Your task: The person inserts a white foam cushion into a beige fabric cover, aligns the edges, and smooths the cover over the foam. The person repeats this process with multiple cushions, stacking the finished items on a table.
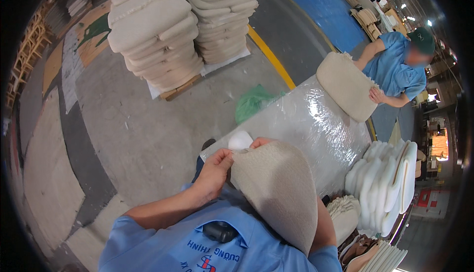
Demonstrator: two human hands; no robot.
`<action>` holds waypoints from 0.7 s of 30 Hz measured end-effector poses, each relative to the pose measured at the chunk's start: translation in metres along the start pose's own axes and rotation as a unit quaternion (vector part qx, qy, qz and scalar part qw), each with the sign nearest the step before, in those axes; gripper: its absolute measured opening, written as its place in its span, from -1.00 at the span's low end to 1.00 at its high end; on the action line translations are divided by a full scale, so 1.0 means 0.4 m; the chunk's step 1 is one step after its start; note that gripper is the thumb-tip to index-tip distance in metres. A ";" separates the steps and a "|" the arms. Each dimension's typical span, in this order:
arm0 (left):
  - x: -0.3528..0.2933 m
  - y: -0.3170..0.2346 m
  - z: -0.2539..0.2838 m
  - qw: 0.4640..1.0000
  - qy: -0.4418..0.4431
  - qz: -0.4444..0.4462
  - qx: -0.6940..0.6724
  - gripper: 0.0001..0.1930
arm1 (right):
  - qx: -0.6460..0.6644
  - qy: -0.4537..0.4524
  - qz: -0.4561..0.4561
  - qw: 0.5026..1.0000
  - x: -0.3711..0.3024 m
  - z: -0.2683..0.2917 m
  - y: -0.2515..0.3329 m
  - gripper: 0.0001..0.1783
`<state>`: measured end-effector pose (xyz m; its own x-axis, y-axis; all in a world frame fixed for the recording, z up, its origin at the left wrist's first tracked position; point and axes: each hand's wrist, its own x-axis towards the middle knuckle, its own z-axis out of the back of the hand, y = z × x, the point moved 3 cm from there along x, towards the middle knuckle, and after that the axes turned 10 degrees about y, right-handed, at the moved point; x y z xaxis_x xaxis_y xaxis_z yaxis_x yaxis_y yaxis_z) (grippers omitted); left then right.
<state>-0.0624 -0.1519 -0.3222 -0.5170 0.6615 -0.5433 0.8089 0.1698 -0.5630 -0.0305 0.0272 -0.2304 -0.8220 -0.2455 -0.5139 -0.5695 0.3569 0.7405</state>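
A beige woven-fabric seat cushion (279,188) with rounded corners is held up against my front and right forearm. At its upper left corner, the fingers of my left hand (217,168) are closed, pinching the fabric edge. My right hand (261,142) reaches from behind the cushion and grips the same edge a little to the right; most of that hand is hidden. Just beyond the edge, between both hands, shows a rounded white piece (240,140); I cannot tell whether it belongs to the cushion.
A plastic-wrapped table (296,124) lies ahead. Across it a co-worker (400,69) holds another beige cushion (343,84). White foam pads (382,173) are stacked at the right, near folded covers (344,213). Tall cushion stacks (153,30) stand on the far floor, by a green plastic bag (254,103).
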 end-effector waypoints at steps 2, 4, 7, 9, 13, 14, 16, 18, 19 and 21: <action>0.033 0.004 0.011 0.999 -0.024 -0.009 0.037 -0.90 | 0.039 0.013 0.030 0.999 0.027 0.011 -0.008 -0.77; 0.064 0.006 0.022 0.996 -0.047 -0.022 0.068 -0.89 | -0.007 0.016 0.027 0.999 0.066 0.053 -0.022 -0.85; 0.111 0.016 0.047 0.992 -0.072 -0.044 0.092 -0.89 | -0.148 0.009 0.077 0.986 0.113 0.084 -0.035 -0.83; 0.157 0.039 0.081 0.990 -0.094 -0.057 0.093 -0.87 | -0.198 -0.022 0.088 0.976 0.145 0.110 -0.050 -0.81; 0.212 0.054 0.106 0.991 -0.104 -0.015 0.078 -0.87 | -0.215 -0.114 0.082 0.967 0.188 0.187 -0.100 -0.78; 0.232 0.060 0.112 0.990 -0.112 -0.011 0.090 -0.88 | -0.215 -0.140 0.082 0.963 0.192 0.205 -0.111 -0.77; 0.274 0.076 0.126 0.991 -0.106 -0.008 0.080 -0.88 | -0.210 -0.185 0.080 0.957 0.201 0.238 -0.129 -0.75; 0.310 0.088 0.134 0.996 -0.078 -0.012 0.037 -0.87 | -0.205 -0.217 0.078 0.951 0.215 0.268 -0.145 -0.73; 0.319 0.094 0.121 0.997 -0.067 -0.002 0.049 -0.86 | -0.202 -0.238 0.074 0.947 0.206 0.286 -0.155 -0.72; 0.333 0.105 0.097 0.996 -0.044 0.018 0.076 -0.81 | -0.199 -0.270 0.065 0.940 0.188 0.308 -0.168 -0.71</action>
<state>-0.1080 -0.0848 -0.4425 -0.5157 0.5981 -0.6135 0.7793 0.0299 -0.6259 -0.0537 0.0959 -0.3722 -0.8253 0.3089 -0.4727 -0.5077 -0.0394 0.8606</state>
